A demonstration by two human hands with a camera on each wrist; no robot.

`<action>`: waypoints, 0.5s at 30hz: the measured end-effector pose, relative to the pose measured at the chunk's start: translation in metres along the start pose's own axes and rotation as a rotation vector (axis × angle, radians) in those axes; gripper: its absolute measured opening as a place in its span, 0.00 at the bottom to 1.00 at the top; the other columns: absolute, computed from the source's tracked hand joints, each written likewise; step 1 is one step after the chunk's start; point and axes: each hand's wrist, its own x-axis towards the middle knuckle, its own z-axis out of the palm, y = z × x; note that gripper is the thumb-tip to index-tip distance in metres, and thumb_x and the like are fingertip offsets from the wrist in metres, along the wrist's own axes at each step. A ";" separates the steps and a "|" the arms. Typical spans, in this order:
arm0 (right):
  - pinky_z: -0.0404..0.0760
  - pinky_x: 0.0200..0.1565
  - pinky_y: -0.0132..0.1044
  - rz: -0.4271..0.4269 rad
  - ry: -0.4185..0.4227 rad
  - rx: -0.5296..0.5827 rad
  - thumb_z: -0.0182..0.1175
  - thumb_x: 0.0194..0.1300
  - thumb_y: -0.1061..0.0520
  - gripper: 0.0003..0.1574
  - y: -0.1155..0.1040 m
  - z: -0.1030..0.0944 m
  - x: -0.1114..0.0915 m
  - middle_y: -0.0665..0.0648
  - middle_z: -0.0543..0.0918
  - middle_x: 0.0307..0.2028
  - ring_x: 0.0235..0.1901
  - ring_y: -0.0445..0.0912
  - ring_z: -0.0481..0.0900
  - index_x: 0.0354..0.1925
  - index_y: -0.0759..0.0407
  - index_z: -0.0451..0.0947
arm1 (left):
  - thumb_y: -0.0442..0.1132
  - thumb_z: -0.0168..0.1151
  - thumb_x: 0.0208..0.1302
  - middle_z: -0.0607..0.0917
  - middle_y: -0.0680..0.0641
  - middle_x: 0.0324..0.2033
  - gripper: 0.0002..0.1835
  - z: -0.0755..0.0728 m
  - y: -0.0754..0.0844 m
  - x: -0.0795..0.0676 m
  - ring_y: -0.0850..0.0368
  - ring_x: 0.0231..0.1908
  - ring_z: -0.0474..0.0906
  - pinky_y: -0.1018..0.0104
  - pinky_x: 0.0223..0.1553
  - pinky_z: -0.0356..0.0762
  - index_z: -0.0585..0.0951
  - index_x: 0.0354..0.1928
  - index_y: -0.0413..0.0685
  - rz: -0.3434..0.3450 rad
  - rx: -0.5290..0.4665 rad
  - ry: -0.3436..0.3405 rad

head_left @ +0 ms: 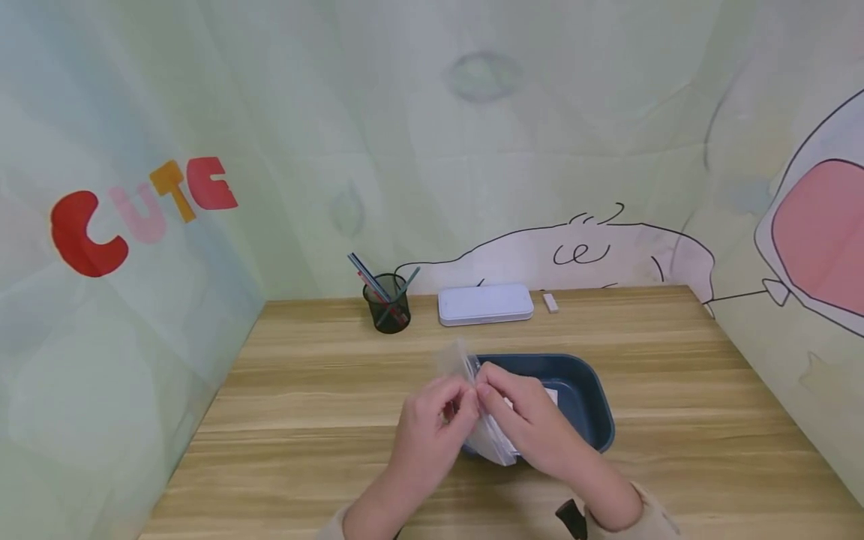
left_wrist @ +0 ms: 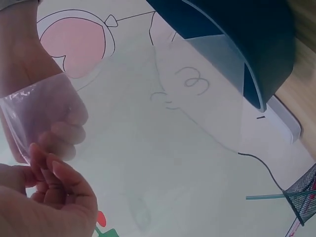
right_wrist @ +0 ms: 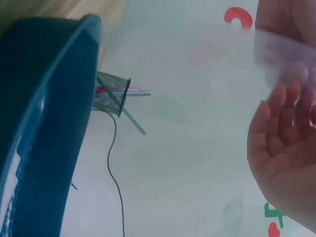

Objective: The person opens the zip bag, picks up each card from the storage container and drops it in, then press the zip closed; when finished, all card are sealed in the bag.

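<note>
Both hands meet in front of me at a clear plastic bag (head_left: pixel 495 442), above a dark blue tray (head_left: pixel 594 397). My left hand (head_left: pixel 428 420) pinches the bag's edge between thumb and fingertips. From the other side my right hand (head_left: pixel 536 424) pinches it too, its fingertips right beside the left ones. In the left wrist view the see-through bag (left_wrist: pixel 39 106) spreads in front of the right hand. White pieces (head_left: pixel 552 394) show inside the tray, partly hidden behind the right hand.
A black mesh pen cup (head_left: pixel 390 315) with several pens stands at the back of the wooden table (head_left: pixel 304 405). Beside it lie a white flat case (head_left: pixel 486 305) and a small white eraser-like block (head_left: pixel 550 303). Printed curtains enclose the table.
</note>
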 end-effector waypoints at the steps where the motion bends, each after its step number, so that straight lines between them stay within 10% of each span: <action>1: 0.72 0.25 0.33 -0.001 0.016 -0.004 0.48 0.74 0.60 0.13 0.000 0.002 0.000 0.43 0.72 0.24 0.26 0.40 0.73 0.32 0.45 0.70 | 0.29 0.58 0.61 0.71 0.59 0.19 0.13 0.000 0.000 0.000 0.65 0.22 0.68 0.70 0.20 0.71 0.74 0.22 0.53 -0.004 -0.002 -0.001; 15: 0.70 0.24 0.35 0.210 0.072 0.242 0.47 0.76 0.54 0.13 -0.009 0.013 0.000 0.52 0.71 0.22 0.23 0.46 0.70 0.32 0.51 0.72 | 0.25 0.56 0.60 0.75 0.57 0.18 0.13 -0.001 -0.004 0.000 0.63 0.21 0.71 0.68 0.18 0.72 0.75 0.22 0.51 0.000 -0.087 0.072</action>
